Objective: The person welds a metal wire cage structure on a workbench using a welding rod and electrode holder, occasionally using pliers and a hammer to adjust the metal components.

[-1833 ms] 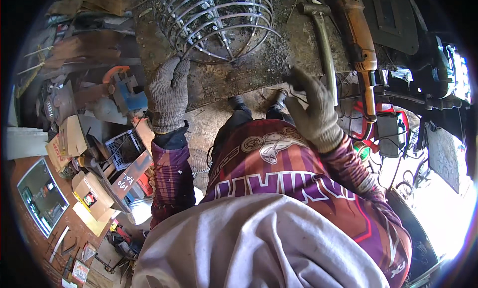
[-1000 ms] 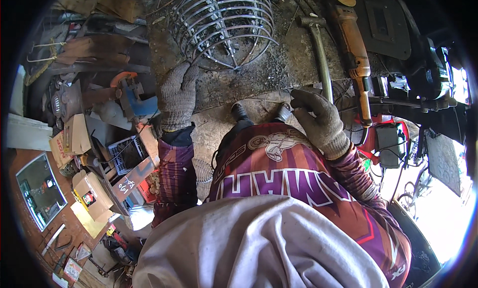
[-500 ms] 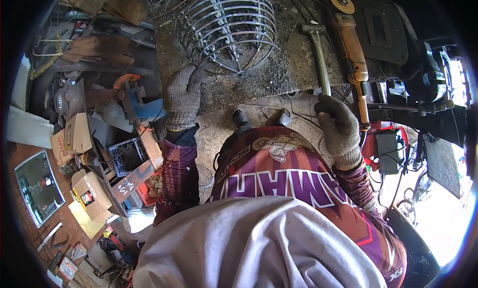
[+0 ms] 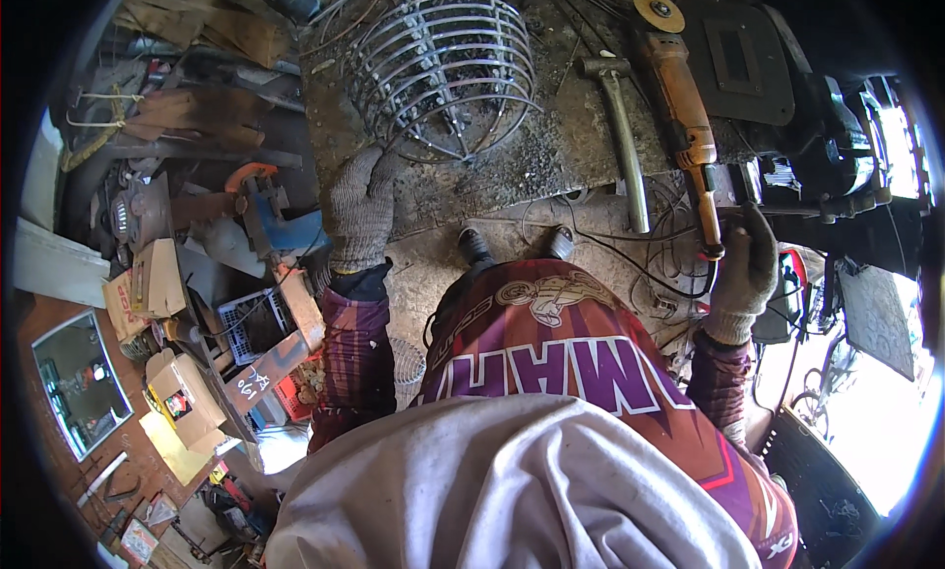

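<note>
Right hand [image 4: 745,274] has shifted rightward beside the grinder [image 4: 679,101], its grip impossible to tell. Left hand [image 4: 360,210] meets the upper-centre wire cage [image 4: 430,67], any hold hidden.

Head view: left fisheye of a head-worn pair, upright, looking steeply down over the wearer's torso [image 4: 551,347], which sits close and fills lower centre. Surface [image 4: 561,163] farther off, near edge crossing upper half.
</note>
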A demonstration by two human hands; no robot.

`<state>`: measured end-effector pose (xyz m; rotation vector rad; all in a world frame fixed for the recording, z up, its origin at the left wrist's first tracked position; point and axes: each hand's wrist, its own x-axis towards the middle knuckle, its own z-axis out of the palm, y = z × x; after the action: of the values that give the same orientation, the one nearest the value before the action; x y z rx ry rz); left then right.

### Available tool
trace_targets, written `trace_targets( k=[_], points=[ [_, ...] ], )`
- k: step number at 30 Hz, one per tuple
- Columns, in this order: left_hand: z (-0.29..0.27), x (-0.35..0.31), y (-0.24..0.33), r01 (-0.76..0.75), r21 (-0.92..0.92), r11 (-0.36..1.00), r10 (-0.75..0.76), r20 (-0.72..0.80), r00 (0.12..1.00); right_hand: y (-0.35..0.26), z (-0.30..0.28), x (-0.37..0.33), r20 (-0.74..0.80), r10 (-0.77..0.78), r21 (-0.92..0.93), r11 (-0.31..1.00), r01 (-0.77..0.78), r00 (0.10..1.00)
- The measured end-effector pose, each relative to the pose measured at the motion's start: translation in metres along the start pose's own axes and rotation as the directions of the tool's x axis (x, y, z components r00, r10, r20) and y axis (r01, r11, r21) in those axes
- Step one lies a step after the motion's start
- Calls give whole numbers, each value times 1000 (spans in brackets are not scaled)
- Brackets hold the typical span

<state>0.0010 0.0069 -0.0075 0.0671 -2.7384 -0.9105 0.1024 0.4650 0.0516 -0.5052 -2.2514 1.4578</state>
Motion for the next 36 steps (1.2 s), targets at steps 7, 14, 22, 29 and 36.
trace_targets(
  k=[7,14,22,29,36],
  points=[
    [6,2,-4,23,-186,982,-33,-53,998,18,-20,19,-491,-106,69,985,160,865],
    [14,6,-26,-1,-118,993,2,3,1000,50,-87,69,-768,1,40,998,47,641],
    [4,3,1,47,-170,984,-38,57,998,161,-181,174,-420,266,221,957,-186,868],
    [0,-1,-10,57,50,997,-56,-21,998,159,-176,210,-47,401,740,629,-238,915],
    [4,0,-5,13,-88,996,-17,-37,999,216,-234,240,547,-146,802,376,-465,825]
  ],
)
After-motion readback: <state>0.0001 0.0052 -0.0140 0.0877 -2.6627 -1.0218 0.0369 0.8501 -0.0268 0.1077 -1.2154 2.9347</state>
